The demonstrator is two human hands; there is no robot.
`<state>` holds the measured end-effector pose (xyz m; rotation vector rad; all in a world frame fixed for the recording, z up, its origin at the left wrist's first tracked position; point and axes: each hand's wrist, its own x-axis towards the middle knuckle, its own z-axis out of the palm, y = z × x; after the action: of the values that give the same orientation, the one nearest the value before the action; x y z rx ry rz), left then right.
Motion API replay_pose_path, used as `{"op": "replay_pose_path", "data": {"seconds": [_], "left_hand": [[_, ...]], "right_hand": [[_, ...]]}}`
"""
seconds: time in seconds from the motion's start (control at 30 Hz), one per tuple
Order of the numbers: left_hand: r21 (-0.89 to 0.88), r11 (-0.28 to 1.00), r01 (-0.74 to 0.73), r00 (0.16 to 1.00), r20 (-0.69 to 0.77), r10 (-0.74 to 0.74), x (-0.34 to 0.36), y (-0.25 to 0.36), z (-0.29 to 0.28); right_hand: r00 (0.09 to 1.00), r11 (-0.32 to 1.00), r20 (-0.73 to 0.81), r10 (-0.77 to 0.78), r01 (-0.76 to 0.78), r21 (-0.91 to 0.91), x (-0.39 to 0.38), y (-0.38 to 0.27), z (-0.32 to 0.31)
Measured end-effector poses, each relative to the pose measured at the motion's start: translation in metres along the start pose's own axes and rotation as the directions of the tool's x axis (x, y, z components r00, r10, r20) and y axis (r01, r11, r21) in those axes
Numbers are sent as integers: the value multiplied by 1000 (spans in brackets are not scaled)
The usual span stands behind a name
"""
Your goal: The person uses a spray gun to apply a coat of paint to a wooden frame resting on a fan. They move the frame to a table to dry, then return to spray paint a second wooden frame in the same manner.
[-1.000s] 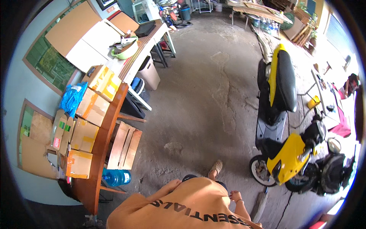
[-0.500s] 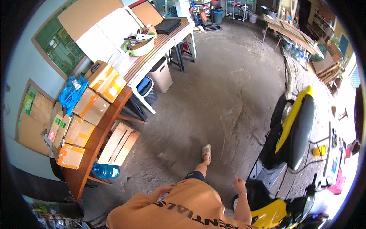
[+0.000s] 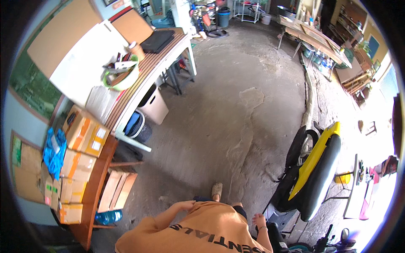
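Note:
My left hand (image 3: pixel 185 205) rests at the front of my orange shirt (image 3: pixel 202 227), near the waist. Its fingers are mostly hidden by the cloth, so whether they hold anything does not show. Down at my right side hangs my right hand (image 3: pixel 259 220), loosely bent with the fingers a little apart and nothing visible in them. A thin band circles that wrist. Nearest to this hand is a yellow and black motorbike (image 3: pixel 314 168). One foot in a beige clog (image 3: pixel 217 189) is on the floor ahead of my body.
Left, cardboard boxes (image 3: pixel 78 166) sit on a brown table (image 3: pixel 99 181). Beyond is a slatted table (image 3: pixel 147 69) bearing a green basin (image 3: pixel 128 80) of tools, with a bin (image 3: pixel 157 107) beneath. A wooden workbench (image 3: pixel 312 36) stands far right. Rough concrete floor (image 3: pixel 198 109) runs between.
I have moved forward along the floor. The boxes, tables and motorbike sit lower in view, and the basin is closer. My right hand has dropped lower and slightly left in the picture.

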<state>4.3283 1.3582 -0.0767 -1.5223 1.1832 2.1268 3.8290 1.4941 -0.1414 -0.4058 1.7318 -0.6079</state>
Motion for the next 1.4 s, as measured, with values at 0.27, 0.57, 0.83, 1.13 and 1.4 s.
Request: {"op": "replay_pose_path", "data": {"seconds": [0.27,0.57,0.83,1.13,1.4], "left_hand": [[-200,976,85,993,92,-68,0,167,-75],[-360,929,-89,983,-184,23,65,324,-98],[36,983,-181,934,-307,183,167,489,-128],[-85,986,-140,899,-428,91,247,597,-171],[410,911,34,999,4,-39,360,703,-269]], "right_hand": [[994,990,-29,108,-110,-92,74,-68,1],[820,241,566,81,535,-810,222,-169,-54],[834,760,-138,-534,403,-510,415,-455,-156],[864,841,-77,-498,459,-286,424,-690,-210],[872,868,-489,14,-253,-426,533,-417,-312]]}}
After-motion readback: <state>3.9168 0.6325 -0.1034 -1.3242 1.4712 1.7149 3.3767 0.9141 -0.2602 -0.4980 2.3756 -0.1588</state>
